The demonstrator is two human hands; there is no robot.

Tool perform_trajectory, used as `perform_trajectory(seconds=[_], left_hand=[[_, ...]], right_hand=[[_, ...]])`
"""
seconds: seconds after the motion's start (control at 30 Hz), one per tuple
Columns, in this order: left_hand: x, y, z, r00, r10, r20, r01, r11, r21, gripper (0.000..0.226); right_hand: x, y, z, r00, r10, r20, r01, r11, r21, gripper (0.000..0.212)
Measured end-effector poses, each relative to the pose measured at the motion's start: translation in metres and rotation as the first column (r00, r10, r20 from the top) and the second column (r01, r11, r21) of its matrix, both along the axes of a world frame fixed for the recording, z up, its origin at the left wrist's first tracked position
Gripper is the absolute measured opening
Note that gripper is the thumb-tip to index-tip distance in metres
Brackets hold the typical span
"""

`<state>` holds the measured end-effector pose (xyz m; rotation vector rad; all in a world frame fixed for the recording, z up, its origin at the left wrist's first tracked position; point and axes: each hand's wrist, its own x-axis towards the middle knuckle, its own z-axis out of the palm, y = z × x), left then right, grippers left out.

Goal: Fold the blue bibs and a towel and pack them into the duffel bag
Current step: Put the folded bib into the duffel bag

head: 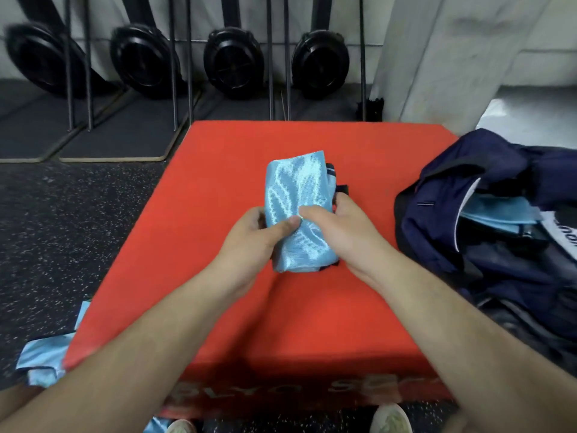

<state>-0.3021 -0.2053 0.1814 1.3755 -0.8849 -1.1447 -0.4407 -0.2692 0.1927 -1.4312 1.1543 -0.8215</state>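
Head view: both hands hold a folded bib (pixel 298 210) above the red box (pixel 218 170) that serves as worktop. The left hand (pixel 249 235) has its grip clamped on the bib's left edge, thumb across the front. The right hand (pixel 340 229) pinches the right edge, thumb on top.

The likely trouble is slip. The bib is glossy, satin-like cloth with dark trim, folded into a narrow oblong, and such fabric probably slides on itself. If either grip eases on the way to the bag (pixel 487 214), the layers could fan open. The bag lies just right of the box, soft navy cloth, its mouth slumped and partly open, with light blue cloth (pixel 496 210) already inside. A sagging lip could catch the bundle's corner.

More blue cloth (pixel 43 357) lies crumpled on the speckled floor (pixel 62 214) at lower left, not yet folded.
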Motion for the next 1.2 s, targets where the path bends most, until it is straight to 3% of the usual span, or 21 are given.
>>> perform_trajectory(seconds=[0.17,0.3,0.53,0.63,0.77,0.97,1.2], left_hand=[[-0.007,-0.008,0.019,0.995,0.062,-0.082,-0.065,0.998,-0.028,0.021],[-0.013,-0.007,0.043,0.992,-0.057,-0.117,0.050,0.997,-0.062,0.025],[-0.027,0.003,0.068,0.937,-0.332,-0.108,0.325,0.943,-0.070,0.032],[-0.044,0.003,0.073,0.942,-0.308,-0.134,0.290,0.947,-0.137,0.042],[-0.076,0.000,0.069,0.931,-0.223,-0.289,0.170,0.965,-0.198,0.068],[-0.129,-0.025,0.085,0.995,-0.083,-0.054,0.067,0.965,-0.255,0.046],[-0.178,-0.078,0.100,0.968,-0.177,0.176,0.218,0.944,-0.248,0.033]], right_hand=[[-0.021,0.011,0.014,0.988,-0.107,0.107,0.120,0.986,-0.115,0.047],[-0.041,0.015,0.026,0.988,0.087,0.128,-0.060,0.977,-0.206,0.040],[-0.087,0.020,0.044,0.922,0.356,0.153,-0.334,0.930,-0.150,0.049],[-0.098,0.023,0.050,0.957,0.207,0.205,-0.161,0.963,-0.217,0.048],[-0.116,0.020,0.059,0.952,-0.060,0.299,0.147,0.950,-0.277,0.055],[-0.141,0.029,0.063,0.929,-0.198,0.314,0.289,0.917,-0.276,0.057],[-0.182,0.016,0.069,0.827,-0.418,0.377,0.498,0.856,-0.141,0.050]])
